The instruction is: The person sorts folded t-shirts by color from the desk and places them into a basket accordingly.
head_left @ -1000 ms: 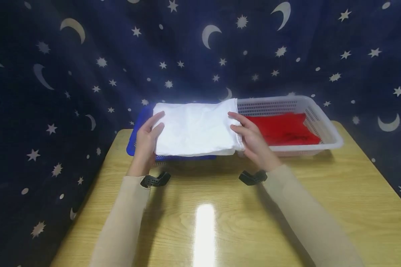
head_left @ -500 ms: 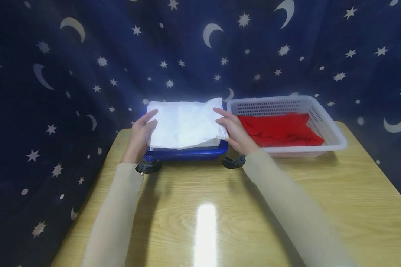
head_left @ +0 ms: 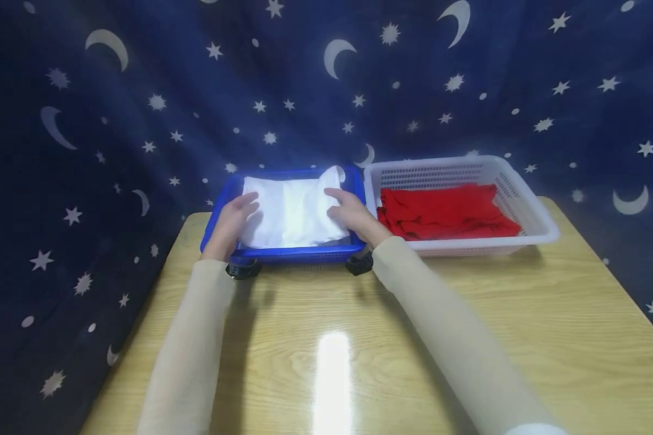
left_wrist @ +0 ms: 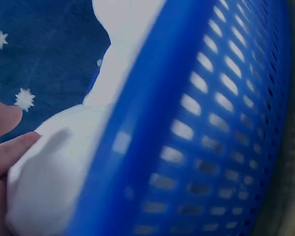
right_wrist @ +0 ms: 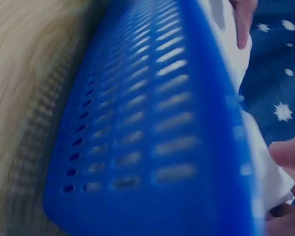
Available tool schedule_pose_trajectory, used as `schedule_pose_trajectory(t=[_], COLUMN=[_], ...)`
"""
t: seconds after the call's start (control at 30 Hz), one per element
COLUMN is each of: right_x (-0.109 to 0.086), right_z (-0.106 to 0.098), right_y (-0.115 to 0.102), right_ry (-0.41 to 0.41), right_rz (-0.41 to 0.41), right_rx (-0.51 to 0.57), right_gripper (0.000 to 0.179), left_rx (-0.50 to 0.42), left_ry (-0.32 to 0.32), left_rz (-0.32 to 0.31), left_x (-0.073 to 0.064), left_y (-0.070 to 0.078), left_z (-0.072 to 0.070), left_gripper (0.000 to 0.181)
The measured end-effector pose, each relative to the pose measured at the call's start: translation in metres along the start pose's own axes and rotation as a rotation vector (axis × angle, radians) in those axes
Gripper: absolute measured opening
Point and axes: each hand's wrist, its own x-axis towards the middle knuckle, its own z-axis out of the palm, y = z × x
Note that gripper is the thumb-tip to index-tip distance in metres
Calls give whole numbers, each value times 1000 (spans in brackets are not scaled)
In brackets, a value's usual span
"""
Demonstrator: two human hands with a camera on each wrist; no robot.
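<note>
A folded white cloth (head_left: 291, 211) lies within the blue plastic basket (head_left: 299, 256), its upper right corner curled up. My left hand (head_left: 231, 222) holds the cloth at its left edge, inside the basket's rim. At the opposite edge my right hand (head_left: 354, 214) grips the cloth, thumb on top. In the left wrist view, the white cloth (left_wrist: 54, 182) bulges above the rim beside my fingertips. The right wrist view has a bunched bit of the cloth (right_wrist: 278, 189) between my fingers, while the basket's slotted wall hides much of the rest.
A white plastic basket (head_left: 468, 244) stands to the right of the blue one, with red folded cloth (head_left: 446, 211) in it. Both sit at the back of a wooden table (head_left: 413, 362). Behind hangs a dark blue curtain (head_left: 305, 72) with moons and stars.
Both hands have moved left and lowered the white cloth from above the blue basket down into it. The right hand has come closer to the left, and more of the basket's rim shows.
</note>
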Motion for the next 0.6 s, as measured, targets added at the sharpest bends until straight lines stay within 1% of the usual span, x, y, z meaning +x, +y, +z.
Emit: schedule_pose_trajectory(t=[0.07, 0.13, 0.2, 0.37, 0.53, 0.6], right_x=[8, 11, 11, 9, 4, 0], right_z=[6, 9, 10, 11, 6, 0], right_y=[7, 7, 7, 5, -3, -7], right_ry=[-12, -37, -52, -59, -47, -45], right_rz=[2, 8, 10, 27, 14, -1], right_rx=[-104, -169, -220, -274, -327, -369], right_gripper=[59, 57, 56, 52, 49, 48], left_rx=[43, 88, 154, 345, 508, 590], left_ry=[-18, -31, -38, -83, -120, -137], left_rz=[-15, -31, -43, -51, -32, -11], left_x=[2, 4, 5, 5, 1, 0], left_y=[-3, -5, -7, -8, -4, -2], left_z=[1, 1, 1, 2, 1, 1], left_gripper=[46, 48, 50, 55, 57, 58])
